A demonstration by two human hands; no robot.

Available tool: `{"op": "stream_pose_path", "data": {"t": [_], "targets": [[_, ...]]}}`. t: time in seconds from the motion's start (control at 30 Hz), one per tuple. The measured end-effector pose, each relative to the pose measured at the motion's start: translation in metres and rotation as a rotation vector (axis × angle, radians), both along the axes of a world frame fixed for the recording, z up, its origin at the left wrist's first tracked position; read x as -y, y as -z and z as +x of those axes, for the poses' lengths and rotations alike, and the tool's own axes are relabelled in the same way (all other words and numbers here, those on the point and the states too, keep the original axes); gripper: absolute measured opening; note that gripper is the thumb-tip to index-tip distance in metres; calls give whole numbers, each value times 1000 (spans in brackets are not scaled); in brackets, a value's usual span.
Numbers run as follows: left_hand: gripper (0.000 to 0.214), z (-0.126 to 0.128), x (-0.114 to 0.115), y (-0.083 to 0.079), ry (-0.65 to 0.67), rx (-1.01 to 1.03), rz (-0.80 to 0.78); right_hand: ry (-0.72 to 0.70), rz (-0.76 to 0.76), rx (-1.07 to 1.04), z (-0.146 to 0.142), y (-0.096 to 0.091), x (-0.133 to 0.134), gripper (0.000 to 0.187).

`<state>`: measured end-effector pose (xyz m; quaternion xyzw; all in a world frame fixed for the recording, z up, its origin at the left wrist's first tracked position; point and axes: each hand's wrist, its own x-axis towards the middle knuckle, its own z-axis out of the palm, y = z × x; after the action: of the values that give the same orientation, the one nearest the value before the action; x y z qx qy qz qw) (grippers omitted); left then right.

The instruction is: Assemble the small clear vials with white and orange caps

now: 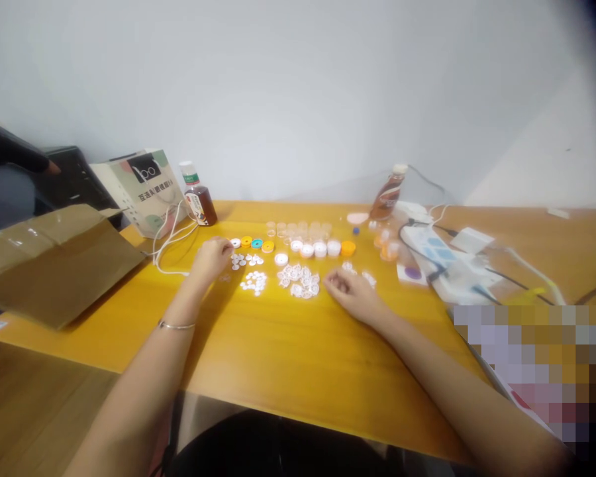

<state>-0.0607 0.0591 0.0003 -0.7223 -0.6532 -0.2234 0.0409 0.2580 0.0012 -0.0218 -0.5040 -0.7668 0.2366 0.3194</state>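
My left hand rests on the yellow table, its fingers curled near a white cap at the left end of a row of coloured caps. My right hand lies loosely curled just right of a pile of small white pieces. What either hand pinches, if anything, is too small to see. A smaller heap of white pieces lies between the hands. Behind them stands a row of clear small cups and white caps, ending in an orange cap.
A brown paper bag lies at the left, with a printed bag and a dark bottle behind it. A tilted bottle, a power strip and cables sit at the right. White cord loops near my left hand.
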Motion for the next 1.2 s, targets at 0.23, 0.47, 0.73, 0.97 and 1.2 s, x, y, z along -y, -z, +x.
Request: {"op": "stream_pose_path", "data": {"t": [0.23, 0.47, 0.73, 0.97, 1.2], "targets": [[17, 80, 53, -9, 858, 88, -168, -286, -123, 18, -3, -3, 9, 14], [13, 105, 68, 10, 994, -16, -284, -485, -235, 106, -3, -6, 13, 12], [14, 105, 66, 9, 993, 13, -317, -481, -262, 113, -2, -4, 11, 16], [19, 98, 63, 6, 953, 102, -287, -468, -277, 119, -3, -6, 12, 19], [20, 37, 17, -5, 303, 254, 107, -427, -310, 103, -3, -8, 13, 19]]}}
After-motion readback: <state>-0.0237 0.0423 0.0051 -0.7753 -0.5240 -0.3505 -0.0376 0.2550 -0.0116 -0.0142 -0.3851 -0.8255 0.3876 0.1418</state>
